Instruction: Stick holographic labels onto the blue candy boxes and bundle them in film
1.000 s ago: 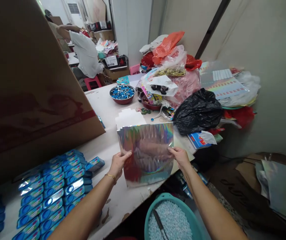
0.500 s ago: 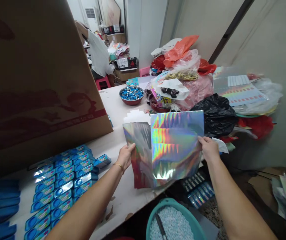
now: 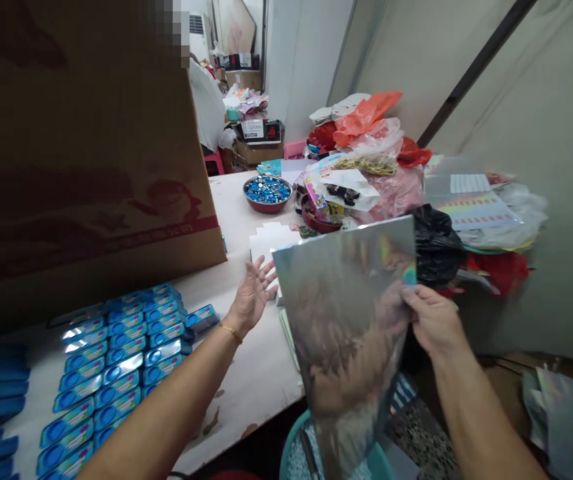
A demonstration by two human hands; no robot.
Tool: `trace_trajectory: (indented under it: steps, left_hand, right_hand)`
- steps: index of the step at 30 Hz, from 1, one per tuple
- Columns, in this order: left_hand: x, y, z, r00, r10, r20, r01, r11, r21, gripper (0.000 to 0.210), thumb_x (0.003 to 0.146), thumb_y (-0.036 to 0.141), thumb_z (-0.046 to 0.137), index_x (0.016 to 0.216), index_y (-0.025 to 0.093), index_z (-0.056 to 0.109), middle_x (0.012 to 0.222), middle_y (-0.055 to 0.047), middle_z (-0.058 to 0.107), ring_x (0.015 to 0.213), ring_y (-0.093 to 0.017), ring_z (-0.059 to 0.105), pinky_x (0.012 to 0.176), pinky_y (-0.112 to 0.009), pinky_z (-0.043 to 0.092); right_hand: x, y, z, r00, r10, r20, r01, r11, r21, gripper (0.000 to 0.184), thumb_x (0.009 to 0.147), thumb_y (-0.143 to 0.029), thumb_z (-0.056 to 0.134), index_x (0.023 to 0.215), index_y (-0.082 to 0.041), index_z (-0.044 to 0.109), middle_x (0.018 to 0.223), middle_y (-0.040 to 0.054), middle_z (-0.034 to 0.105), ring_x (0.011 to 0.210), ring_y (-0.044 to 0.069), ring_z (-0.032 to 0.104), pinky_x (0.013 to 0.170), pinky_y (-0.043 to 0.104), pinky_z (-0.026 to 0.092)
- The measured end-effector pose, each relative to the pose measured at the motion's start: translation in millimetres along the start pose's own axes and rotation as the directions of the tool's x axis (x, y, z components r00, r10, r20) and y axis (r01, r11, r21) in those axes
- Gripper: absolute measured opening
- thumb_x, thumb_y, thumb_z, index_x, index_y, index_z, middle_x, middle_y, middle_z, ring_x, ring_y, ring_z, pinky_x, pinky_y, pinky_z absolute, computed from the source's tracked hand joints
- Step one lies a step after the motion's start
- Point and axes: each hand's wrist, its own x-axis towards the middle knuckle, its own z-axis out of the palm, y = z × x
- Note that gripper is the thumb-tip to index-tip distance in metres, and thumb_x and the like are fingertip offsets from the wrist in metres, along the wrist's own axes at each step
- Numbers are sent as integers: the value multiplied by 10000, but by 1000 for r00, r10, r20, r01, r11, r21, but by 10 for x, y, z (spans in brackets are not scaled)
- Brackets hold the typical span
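From my end, I have the right hand (image 3: 433, 323) pinching the right edge of a silvery sheet (image 3: 346, 333), which hangs tilted right of centre, its lower part in front of a teal basin (image 3: 380, 463). My left hand (image 3: 252, 297), fingers spread, is just beside the sheet's left edge; I see blue boxes (image 3: 123, 371) in rows at lower left.

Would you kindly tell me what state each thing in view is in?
Silvery sheet: held up, tilted
Right hand: pinching the sheet's right edge
Left hand: open, fingers spread
Teal tub: partly hidden, holding pale pellets
Red bowl: filled with blue pieces
Blue tins: set in rows
Black bag: crumpled
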Motion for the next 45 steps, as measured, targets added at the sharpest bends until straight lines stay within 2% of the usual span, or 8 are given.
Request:
trace_trajectory:
  steps: [5,13,19,22,24,26,32,45]
  left_hand:
    - [-654,572,-363,951,305,-60,-264,894,361,593,700,503,590,1208,220,478,939,-58,622,809,-157,573,721,-279,446]
    - [-1317,573,-1189,879,475,-46,-177,413,893,266,697,268,634,953,202,668,787,-36,630,788,-158,563,756,-288,429]
    - [-1788,620,-1556,861,488,-143,-78,405,911,216,771,282,536,919,229,685,756,-39,629,721,-160,553,691,-277,416]
    - [-1939,674,-1677,867,470,-166,-72,448,891,184,765,292,542,824,228,704,760,-46,644,731,-173,557,703,-279,411]
    - [-2009,719,-1751,879,448,-163,-89,489,868,179,759,301,549,799,227,707,774,-47,651,738,-176,562,716,-279,413]
    - [-2072,776,-1842,897,420,-139,-109,515,850,187,762,312,545,800,227,708,777,-46,654,742,-178,567,720,-277,415]
    - [-2292,963,-2290,901,431,-57,-168,465,869,249,779,301,534,989,256,660,883,-49,661,816,-183,577,779,-293,413]
    - [-2477,1037,-2900,932,352,-86,-69,406,911,245,807,352,456,752,217,652,690,-14,638,646,-150,545,643,-240,371]
  right_hand:
    - [-388,577,553,968,117,222,-106,992,-63,277,564,-418,720,656,-171,636,584,-9,596,539,117,520,499,226,425]
    - [-846,888,1284,814,327,481,-334,940,-74,322,535,-449,731,615,-171,590,494,-39,525,449,94,458,445,212,369]
    - [-984,795,1852,750,-130,648,424,847,-321,382,701,-488,588,928,-184,635,891,71,641,847,240,570,761,382,440]
    - [-1302,475,2327,451,-431,782,834,515,-196,434,775,-384,553,1182,-242,512,1229,92,505,1141,267,430,955,454,312]
    - [-1556,300,2694,191,-412,891,934,355,-36,441,798,-349,539,1227,-276,470,1241,71,502,1179,259,395,997,476,239]
    - [-1755,230,3037,68,-356,932,952,303,46,388,807,-346,537,1189,-291,503,1126,55,580,1101,237,461,986,471,230]
    - [-2035,382,3545,72,-281,957,917,396,48,211,832,-374,499,829,-246,668,684,12,605,716,146,522,731,285,329]
    - [-2188,296,3664,53,-71,996,971,238,-34,304,852,-433,444,964,-222,633,789,39,647,764,151,557,696,267,292]
